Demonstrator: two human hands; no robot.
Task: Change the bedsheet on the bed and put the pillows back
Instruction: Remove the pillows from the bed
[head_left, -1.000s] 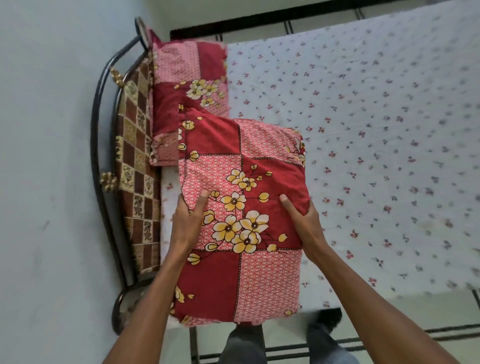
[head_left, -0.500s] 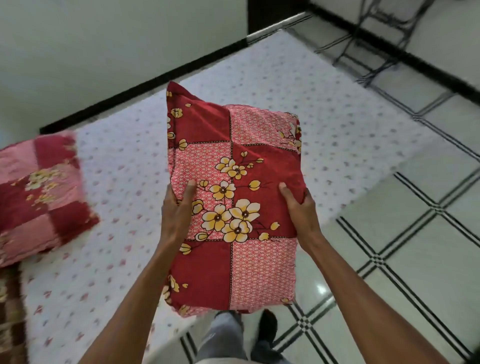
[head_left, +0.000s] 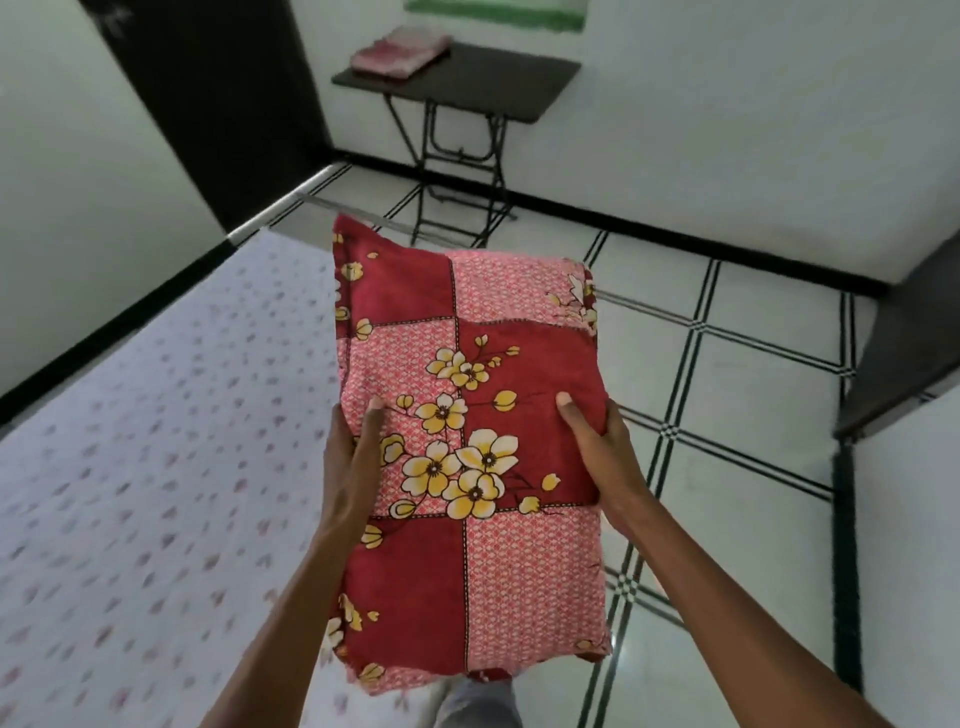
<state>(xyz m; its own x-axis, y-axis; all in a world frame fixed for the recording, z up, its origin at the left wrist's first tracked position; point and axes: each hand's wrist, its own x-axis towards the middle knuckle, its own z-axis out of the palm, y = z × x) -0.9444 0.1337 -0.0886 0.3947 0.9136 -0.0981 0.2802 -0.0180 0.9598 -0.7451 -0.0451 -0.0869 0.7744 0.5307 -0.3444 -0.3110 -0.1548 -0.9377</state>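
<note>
Both hands (head_left: 478, 457) gripping the pillow (head_left: 467, 452), now apparently off the bed (head_left: 130, 467), toward the table (head_left: 467, 83).

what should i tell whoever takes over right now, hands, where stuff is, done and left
Left hand and right hand each grip a side of the red floral pillow, held in the air beside the bed.
The bed carries a white floral bedsheet.
A folded pink cloth lies on the dark folding table by the wall.
Done: nothing can be confirmed from this view.
Left: sheet change, then pillows back.
</note>
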